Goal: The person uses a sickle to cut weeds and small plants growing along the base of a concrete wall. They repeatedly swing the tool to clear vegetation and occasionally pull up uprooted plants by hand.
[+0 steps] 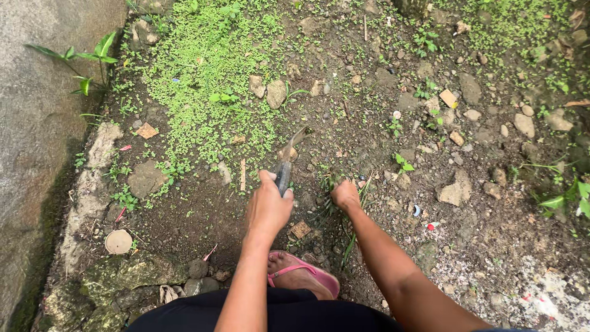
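My left hand [268,206] is closed around the dark handle of a knife [286,161]. Its worn blade points away from me over bare soil. My right hand [345,195] is clenched on a tuft of grass [330,184] rooted in the dirt just right of the knife. Loose green blades [350,246] trail down under my right forearm. The two hands are about a hand's width apart. My foot in a pink flip-flop [304,276] stands just below them.
A grey concrete wall [37,123] runs along the left with a mossy stone edge [117,283]. Small-leaved green ground cover [209,67] spreads at upper left. Stones [456,192] and bits of litter lie scattered over the soil to the right.
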